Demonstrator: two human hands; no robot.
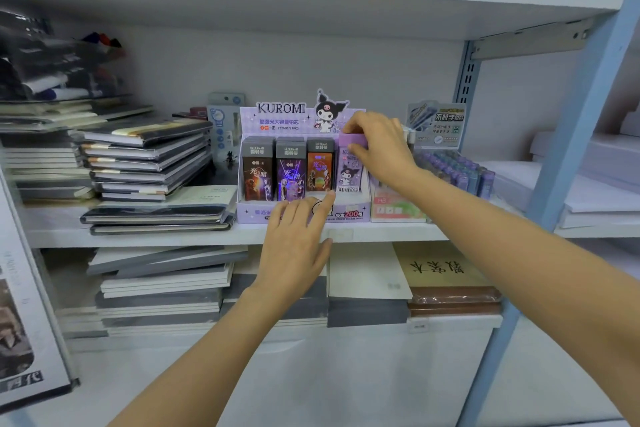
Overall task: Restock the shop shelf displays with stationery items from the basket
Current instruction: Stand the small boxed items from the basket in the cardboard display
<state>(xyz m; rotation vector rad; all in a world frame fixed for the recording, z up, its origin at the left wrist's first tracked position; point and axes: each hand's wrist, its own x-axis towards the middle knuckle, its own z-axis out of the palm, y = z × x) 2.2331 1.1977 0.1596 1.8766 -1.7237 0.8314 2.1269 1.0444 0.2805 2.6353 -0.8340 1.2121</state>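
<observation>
Right hand: the right hand (pixel 377 146) is grasping the top edge of a small lilac cardboard Kuromi lead pack (pixel 349 172), with its fingers curling over the pack.
Lilac pack position: the pack is standing upright in the rightmost slot of the purple cardboard Kuromi display box (pixel 256 213), just beside three dark Ultraman packs (pixel 258 173).
Left hand: the left hand (pixel 298 236) is lying released, fingers straight, touching the display box's front lip and holding nothing.
Display box position: the box is sitting on the white middle shelf (pixel 381 234), between a stack of dark-covered notebooks (pixel 145 163) and a tray of purple and blue lead tubes (pixel 457 172).
</observation>
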